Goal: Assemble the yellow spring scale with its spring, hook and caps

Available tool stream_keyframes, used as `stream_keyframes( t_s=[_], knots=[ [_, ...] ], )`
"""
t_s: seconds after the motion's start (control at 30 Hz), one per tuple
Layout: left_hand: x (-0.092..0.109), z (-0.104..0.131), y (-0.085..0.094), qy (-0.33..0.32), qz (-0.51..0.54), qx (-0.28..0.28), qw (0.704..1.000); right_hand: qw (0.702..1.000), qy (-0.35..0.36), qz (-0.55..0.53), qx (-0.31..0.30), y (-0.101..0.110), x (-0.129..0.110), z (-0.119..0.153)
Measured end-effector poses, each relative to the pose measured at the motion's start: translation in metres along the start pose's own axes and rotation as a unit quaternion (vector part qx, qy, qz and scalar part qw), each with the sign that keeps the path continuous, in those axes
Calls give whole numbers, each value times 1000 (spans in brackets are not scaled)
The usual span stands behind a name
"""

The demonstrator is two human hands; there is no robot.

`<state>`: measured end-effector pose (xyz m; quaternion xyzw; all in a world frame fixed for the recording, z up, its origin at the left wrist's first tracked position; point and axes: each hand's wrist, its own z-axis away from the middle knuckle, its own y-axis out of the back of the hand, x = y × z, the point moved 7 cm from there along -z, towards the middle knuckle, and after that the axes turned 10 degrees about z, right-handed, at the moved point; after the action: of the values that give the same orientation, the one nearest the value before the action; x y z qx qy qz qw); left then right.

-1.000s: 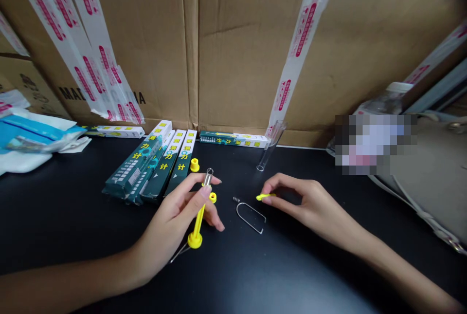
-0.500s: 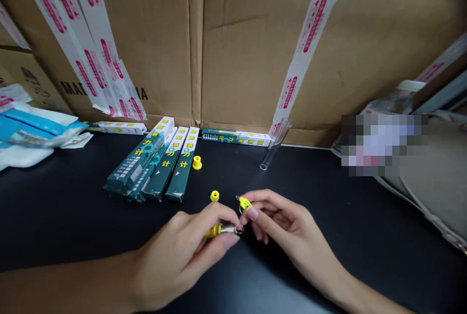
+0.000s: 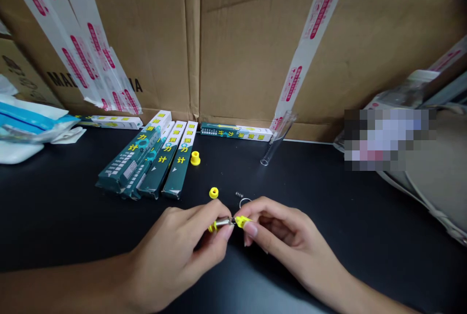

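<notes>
Both hands are meeting low over the black table (image 3: pixel 328 197): the left hand (image 3: pixel 175 255) is pinching a yellow rod with a metal tip (image 3: pixel 219 225), and the right hand (image 3: pixel 280 236) is pinching a small yellow clip (image 3: pixel 242 220) against that tip. Fingertips are covering the joint, so the clip is probably at risk of going on skewed or popping loose. A dropped piece could be rolling toward the yellow ring (image 3: pixel 213 192), tiny spring (image 3: pixel 239 194) or wire loop (image 3: pixel 245 202) lying just beyond.

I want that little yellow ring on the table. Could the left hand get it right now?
Probably not straight away. The yellow ring lies close, with bare table between, but the left hand is pinching the yellow rod and would have to let go first.
</notes>
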<state>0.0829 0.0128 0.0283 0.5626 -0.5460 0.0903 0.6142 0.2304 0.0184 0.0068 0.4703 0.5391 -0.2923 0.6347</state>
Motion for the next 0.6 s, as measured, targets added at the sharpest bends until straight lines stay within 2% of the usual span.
stream_keyframes(
  t_s=[0.23, 0.6],
  knots=[
    [6, -4, 7, -17, -41, 50, 998, 999, 23, 35, -16, -2, -5, 3],
    [-6, -2, 5, 5, -3, 68, 998, 999, 6, 54, 2, 0, 0, 1]
  ],
)
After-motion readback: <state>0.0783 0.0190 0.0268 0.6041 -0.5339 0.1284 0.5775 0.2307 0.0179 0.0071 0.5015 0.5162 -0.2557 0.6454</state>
